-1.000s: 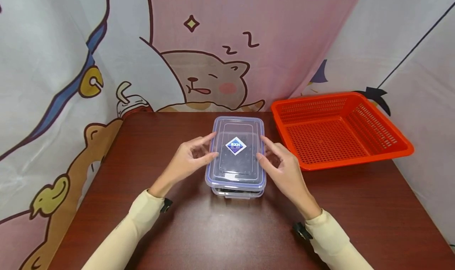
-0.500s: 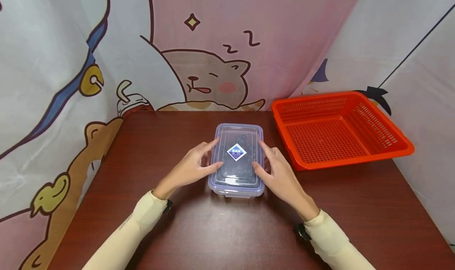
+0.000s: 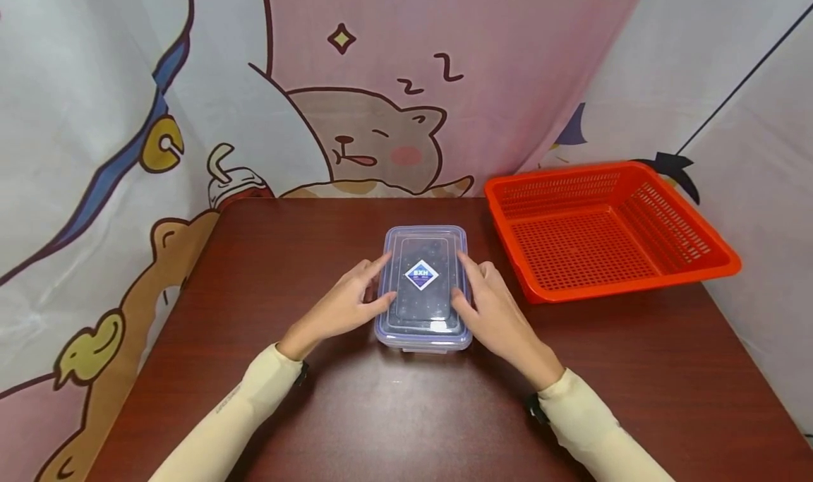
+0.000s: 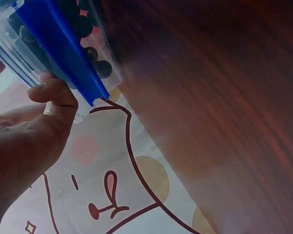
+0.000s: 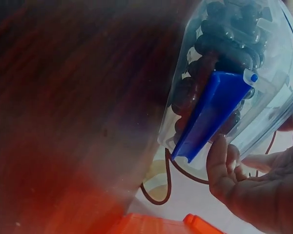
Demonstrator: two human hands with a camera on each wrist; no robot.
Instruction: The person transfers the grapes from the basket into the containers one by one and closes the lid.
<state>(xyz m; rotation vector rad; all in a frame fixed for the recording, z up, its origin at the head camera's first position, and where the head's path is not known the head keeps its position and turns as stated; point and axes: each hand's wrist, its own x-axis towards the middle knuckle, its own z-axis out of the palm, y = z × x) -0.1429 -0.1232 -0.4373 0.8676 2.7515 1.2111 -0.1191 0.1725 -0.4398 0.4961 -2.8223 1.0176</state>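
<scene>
A clear plastic lid (image 3: 422, 312) with a bluish rim and a diamond sticker sits over a clear food storage box (image 3: 425, 351) on the table. My left hand (image 3: 343, 303) grips the lid's left edge, thumb on top and the other fingers at the side. Opposite it, my right hand (image 3: 498, 314) grips the right edge in the same way. In the right wrist view, dark round glossy pieces (image 5: 224, 44) show through the box wall, and a blue locking flap (image 5: 212, 114) hangs down its side. Another blue flap (image 4: 58, 48) hangs on the left side.
A red-orange plastic basket (image 3: 635, 285) with perforated walls stands at the back right, close to my right hand. The brown wooden table (image 3: 394, 425) ends at a printed cartoon curtain (image 3: 508, 58) behind and at both sides.
The lid has come down onto the box, closing the gap seen at the front. Both hands have lowered with it and still hold its edges.
</scene>
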